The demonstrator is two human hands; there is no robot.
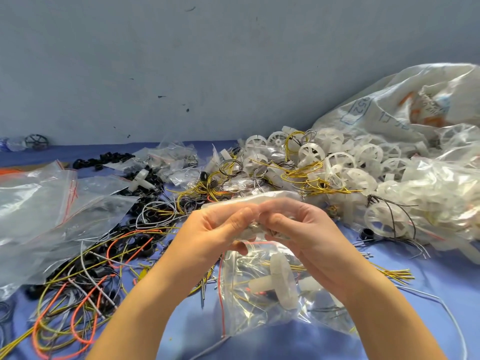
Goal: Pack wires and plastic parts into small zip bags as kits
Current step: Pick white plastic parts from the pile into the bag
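Mostly hands (262,229) hide the zip bag (249,201).

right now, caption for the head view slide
Both hands, left and right, pinch a small zip bag above scattered wires and plastic wheels.

**Where things lie around the held zip bag**

I take the held zip bag (249,203) as my landmark, raised above the table (389,307). Directly below it, nearer me, a filled zip bag (262,294) lies on the table. Left of it sits a stack of empty bags (46,209), with loose wires (83,281) before that stack. Behind it wires tangle with rings (207,183). Right of it plastic wheels (350,165) pile up, a large sack (402,107) behind them.
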